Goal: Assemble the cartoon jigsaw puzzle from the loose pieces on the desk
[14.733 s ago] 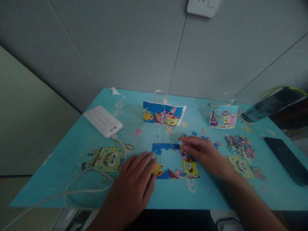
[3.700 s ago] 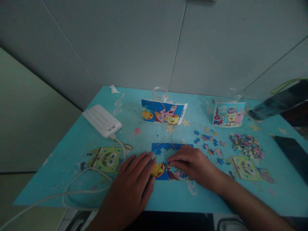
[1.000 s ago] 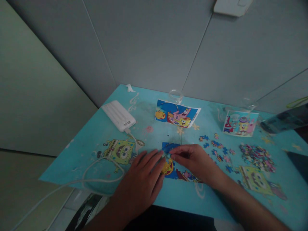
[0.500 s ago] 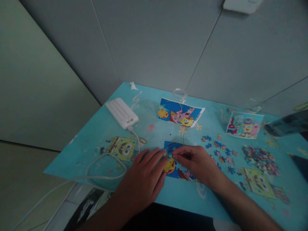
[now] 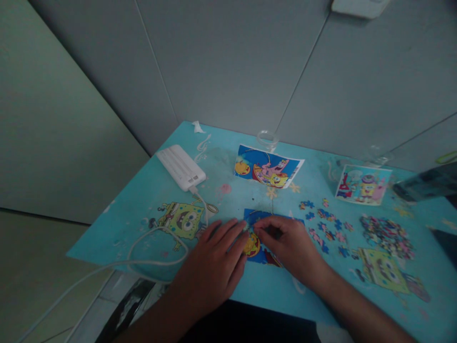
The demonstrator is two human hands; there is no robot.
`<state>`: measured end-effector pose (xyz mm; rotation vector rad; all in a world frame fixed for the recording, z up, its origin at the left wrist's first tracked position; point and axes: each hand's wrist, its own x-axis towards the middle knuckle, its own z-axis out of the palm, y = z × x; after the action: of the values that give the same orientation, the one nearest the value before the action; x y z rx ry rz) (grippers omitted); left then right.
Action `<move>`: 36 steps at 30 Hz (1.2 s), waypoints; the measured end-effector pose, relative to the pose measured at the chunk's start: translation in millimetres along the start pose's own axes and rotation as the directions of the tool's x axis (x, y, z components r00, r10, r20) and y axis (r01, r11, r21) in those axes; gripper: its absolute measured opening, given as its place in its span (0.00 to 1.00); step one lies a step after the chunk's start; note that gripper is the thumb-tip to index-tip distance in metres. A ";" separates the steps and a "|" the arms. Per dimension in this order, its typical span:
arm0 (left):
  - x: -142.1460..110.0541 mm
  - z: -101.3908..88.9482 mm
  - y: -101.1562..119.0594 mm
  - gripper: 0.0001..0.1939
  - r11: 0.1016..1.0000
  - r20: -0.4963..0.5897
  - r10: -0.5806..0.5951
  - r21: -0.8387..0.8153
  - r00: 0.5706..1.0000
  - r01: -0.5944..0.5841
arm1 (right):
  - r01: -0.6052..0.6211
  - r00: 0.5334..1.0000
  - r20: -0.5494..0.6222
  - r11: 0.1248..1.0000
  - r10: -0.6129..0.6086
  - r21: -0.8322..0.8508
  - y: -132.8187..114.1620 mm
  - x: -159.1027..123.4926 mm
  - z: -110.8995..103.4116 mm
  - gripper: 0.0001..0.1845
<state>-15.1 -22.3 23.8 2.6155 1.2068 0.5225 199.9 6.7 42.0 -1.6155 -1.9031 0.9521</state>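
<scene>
A partly covered blue jigsaw puzzle with a yellow burger on it lies flat near the table's front edge. My left hand rests flat at its left side, fingers stretched out and fingertips at the puzzle's left edge. Over the puzzle's upper left part, my right hand has thumb and forefinger pinched together; whatever is between the tips is too small to make out. Loose puzzle pieces lie scattered to the right of that hand. Behind the puzzle stands a picture card with a similar blue scene.
A heap of mixed puzzle pieces lies farther right, below a second picture card. On the left are a white power bank and its looping cable. A dark transparent bottle lies at the far right.
My right hand has shifted slightly to the left over the puzzle, its fingers still pinched. My left hand stays in place.
</scene>
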 end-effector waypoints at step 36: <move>0.6 1.4 -0.7 0.21 1.000 -0.022 0.010 0.019 1.000 -0.010 | 0.238 0.966 -0.035 0.930 -0.258 -0.281 3.9 -8.3 14.0 0.07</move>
<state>-14.7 -21.4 22.5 2.6394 1.2120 0.5463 193.9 -4.1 30.6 -1.4822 -2.2009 0.5367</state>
